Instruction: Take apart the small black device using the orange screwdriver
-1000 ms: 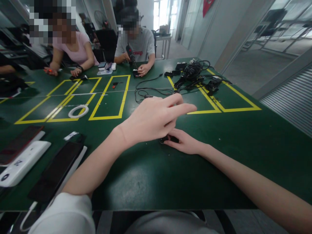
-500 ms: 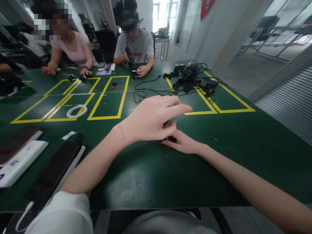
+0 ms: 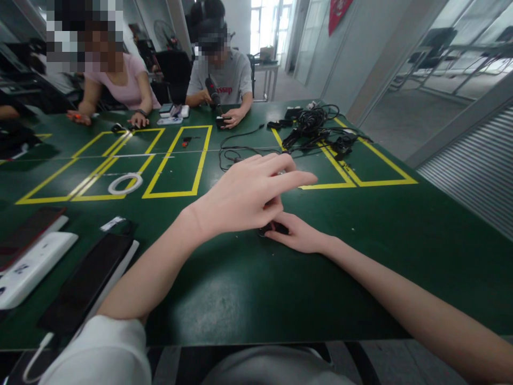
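The right hand grips a small black part against the table, on the near side of the cable heap. The left hand is half-curled over it; its grip cannot be told. Step in hand, as judged: working on the part. The next move calls for a steady hold. Since the preceding frame, a red patch beneath the left hand drops from sight.

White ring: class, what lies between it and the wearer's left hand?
A yellow outline marked on the table lies between the white ring and the left hand; the head view shows it.
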Action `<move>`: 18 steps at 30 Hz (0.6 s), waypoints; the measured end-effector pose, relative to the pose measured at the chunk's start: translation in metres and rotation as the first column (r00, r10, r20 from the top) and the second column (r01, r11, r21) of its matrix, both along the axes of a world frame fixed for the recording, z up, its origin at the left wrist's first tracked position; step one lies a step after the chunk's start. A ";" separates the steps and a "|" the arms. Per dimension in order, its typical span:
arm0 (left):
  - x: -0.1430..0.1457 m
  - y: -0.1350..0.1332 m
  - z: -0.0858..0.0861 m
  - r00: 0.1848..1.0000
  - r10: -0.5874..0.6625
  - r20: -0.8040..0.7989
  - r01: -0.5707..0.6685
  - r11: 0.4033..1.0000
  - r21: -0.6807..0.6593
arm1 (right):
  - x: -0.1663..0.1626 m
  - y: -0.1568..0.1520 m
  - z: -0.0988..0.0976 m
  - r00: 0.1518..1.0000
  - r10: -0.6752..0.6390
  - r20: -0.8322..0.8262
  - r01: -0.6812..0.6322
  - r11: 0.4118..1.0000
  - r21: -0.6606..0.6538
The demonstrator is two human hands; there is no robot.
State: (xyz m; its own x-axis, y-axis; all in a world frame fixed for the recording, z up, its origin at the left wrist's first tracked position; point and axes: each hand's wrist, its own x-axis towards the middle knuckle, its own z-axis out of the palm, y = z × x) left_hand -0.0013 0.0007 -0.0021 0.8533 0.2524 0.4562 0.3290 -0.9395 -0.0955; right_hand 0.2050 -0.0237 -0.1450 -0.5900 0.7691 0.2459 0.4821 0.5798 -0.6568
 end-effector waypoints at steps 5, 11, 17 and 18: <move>-0.001 0.000 0.000 1.000 0.009 -0.003 -0.009 1.000 -0.016 | 0.001 0.000 -0.001 1.000 0.005 0.003 -0.005 1.000 0.015; -0.001 -0.001 0.000 1.000 0.011 0.003 -0.011 1.000 0.005 | -0.001 0.000 -0.001 1.000 0.011 -0.004 -0.011 1.000 0.020; -0.001 -0.001 0.001 0.999 -0.002 -0.037 0.002 1.000 0.009 | 0.018 0.002 0.019 0.999 -0.048 -0.009 0.048 0.999 -0.015; -0.001 -0.001 0.001 0.999 -0.006 -0.034 0.006 1.000 0.012 | 0.029 0.003 0.027 0.996 -0.091 -0.012 0.091 0.996 0.004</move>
State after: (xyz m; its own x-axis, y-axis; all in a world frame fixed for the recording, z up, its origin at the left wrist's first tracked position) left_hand -0.0018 -0.0007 -0.0008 0.8696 0.2423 0.4302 0.3199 -0.9402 -0.1173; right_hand 0.2338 -0.0205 -0.1176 -0.5146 0.8184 0.2558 0.5254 0.5367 -0.6603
